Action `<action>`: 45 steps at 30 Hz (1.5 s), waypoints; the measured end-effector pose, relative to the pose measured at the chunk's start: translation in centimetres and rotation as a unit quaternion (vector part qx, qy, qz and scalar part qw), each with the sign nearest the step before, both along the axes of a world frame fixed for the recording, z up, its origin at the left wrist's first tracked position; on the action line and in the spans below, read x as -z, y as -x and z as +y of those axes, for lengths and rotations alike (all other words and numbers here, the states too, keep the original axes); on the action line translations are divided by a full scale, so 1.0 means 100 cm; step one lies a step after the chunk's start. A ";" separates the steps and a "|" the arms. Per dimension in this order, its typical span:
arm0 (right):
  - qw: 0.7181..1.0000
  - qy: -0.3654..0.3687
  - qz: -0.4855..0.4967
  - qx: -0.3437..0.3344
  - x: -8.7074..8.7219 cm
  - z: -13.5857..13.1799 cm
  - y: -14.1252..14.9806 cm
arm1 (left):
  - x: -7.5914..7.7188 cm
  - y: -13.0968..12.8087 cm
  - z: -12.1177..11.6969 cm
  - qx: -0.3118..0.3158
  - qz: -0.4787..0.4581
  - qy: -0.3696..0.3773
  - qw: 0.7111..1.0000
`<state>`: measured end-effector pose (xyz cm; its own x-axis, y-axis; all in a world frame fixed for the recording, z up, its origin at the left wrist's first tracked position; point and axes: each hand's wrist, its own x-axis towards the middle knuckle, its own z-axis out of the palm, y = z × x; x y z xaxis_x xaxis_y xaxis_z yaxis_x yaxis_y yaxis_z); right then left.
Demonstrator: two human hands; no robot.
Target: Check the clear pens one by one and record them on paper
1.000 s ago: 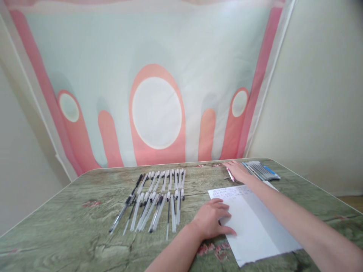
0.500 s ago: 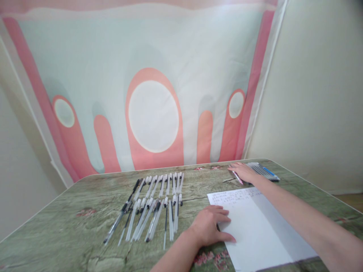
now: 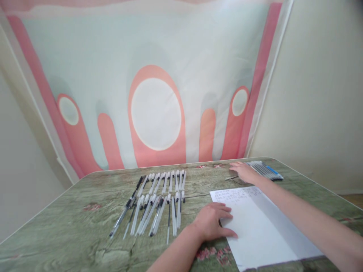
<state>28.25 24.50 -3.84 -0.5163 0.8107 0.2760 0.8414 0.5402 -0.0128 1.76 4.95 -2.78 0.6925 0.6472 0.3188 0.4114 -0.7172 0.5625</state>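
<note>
My left hand (image 3: 213, 222) rests across the left edge of a white sheet of paper (image 3: 261, 230), thumb and fingers spread. Several lines of handwriting run along the top of that sheet. Beyond the sheet, my right hand (image 3: 244, 172) lies low over the table with its fingers stretched out, and its forearm crosses above the paper. Close by on its right is a row of pens (image 3: 266, 170), grey and clear with a blue one among them. Whatever may be under the right palm is hidden.
To the left, pens and clear pen barrels with caps lie in two rows, a far row (image 3: 167, 183) and a near row (image 3: 157, 217). The wood-patterned table (image 3: 70, 230) ends at a printed cloth (image 3: 159, 37) hung behind it.
The pink-and-white pen that showed beneath my right hand is out of sight now. Both hands keep nearly the same places, while the whole view has shifted slightly.
</note>
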 end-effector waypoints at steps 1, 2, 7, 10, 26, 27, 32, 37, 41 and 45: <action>1.000 -0.002 0.007 -0.009 -0.002 -0.006 0.008 | 0.000 0.000 0.000 0.001 0.001 -0.002 1.000; 1.000 -0.005 0.017 -0.020 -0.004 -0.012 0.017 | -0.001 -0.001 -0.001 0.002 0.002 -0.004 1.000; 0.982 -0.026 0.144 -0.116 -0.012 -0.057 0.083 | -0.001 -0.003 -0.002 -0.001 0.026 0.003 1.000; 0.962 0.025 0.209 -0.175 -0.015 -0.082 0.124 | -0.001 -0.003 -0.002 0.008 0.032 0.006 0.999; 0.913 0.133 0.366 -0.121 0.017 -0.089 0.172 | -0.027 0.002 -0.010 -0.041 0.161 -0.007 0.986; 0.915 0.131 0.361 -0.122 0.018 -0.088 0.173 | -0.035 0.005 -0.010 -0.066 0.181 -0.005 0.981; 0.924 0.110 0.345 -0.122 0.020 -0.089 0.175 | -0.075 0.043 -0.002 -0.308 0.257 0.031 0.915; 0.926 0.095 0.332 -0.152 0.018 -0.093 0.176 | -0.083 0.087 0.002 -0.436 0.277 0.077 0.853; 0.930 0.085 0.318 -0.163 0.017 -0.096 0.176 | -0.073 0.095 0.003 -0.454 0.295 0.094 0.836; 0.933 0.077 0.305 -0.174 0.014 -0.098 0.175 | -0.065 0.090 0.003 -0.443 0.302 0.093 0.839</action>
